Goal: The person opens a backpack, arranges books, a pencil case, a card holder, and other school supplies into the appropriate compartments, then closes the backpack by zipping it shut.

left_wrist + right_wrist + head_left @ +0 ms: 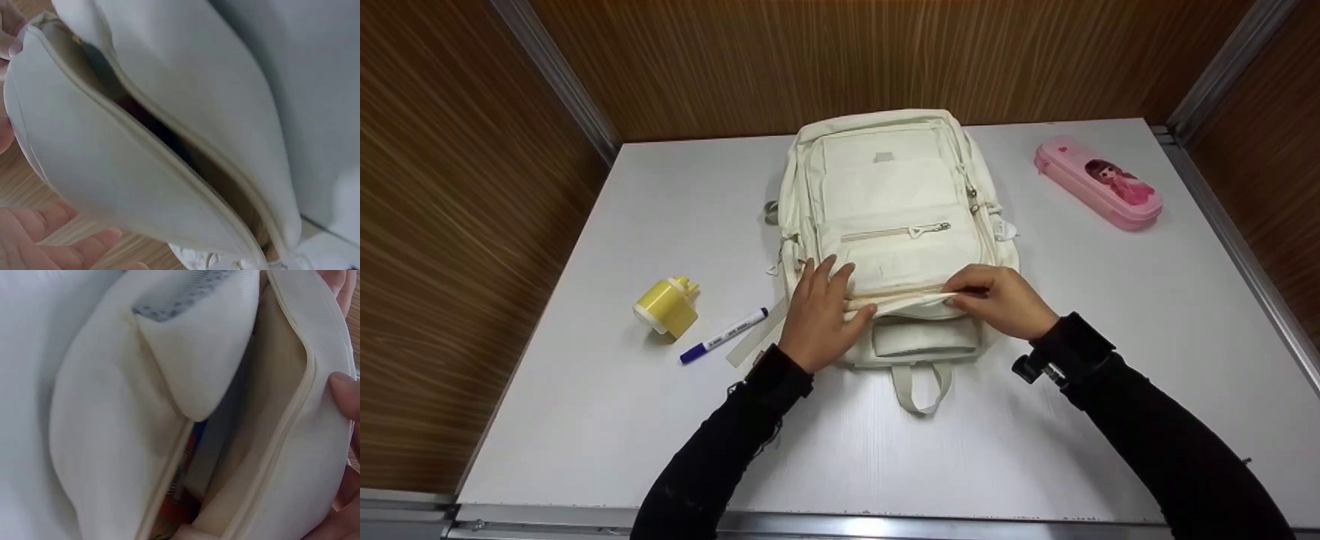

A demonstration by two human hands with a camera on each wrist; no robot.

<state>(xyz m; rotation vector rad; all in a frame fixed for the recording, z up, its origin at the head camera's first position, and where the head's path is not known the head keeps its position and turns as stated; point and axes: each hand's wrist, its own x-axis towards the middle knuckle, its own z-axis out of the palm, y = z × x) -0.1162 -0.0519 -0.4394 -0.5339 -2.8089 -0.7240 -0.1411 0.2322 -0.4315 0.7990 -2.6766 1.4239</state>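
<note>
A cream backpack (896, 184) lies on its back with its grab loop toward me. My right hand (1005, 300) pinches the lip of an unzipped compartment (911, 304) and holds it raised. My left hand (819, 319) rests on the left of that opening, its fingers spread and nearly straight. In the left wrist view the zip edges stand apart, with the pale flap (112, 152) in front of my left fingers (50, 222). Something with red and blue colouring (183, 489) shows deep inside the bag in the right wrist view; its kind is unclear.
A yellow tape roll in a dispenser (667, 306) and a white marker with a blue cap (725, 335) lie left of the bag. The pink pencil case (1099, 184) is at the back right. Wood-grain panels (847, 60) enclose the white table (607, 427).
</note>
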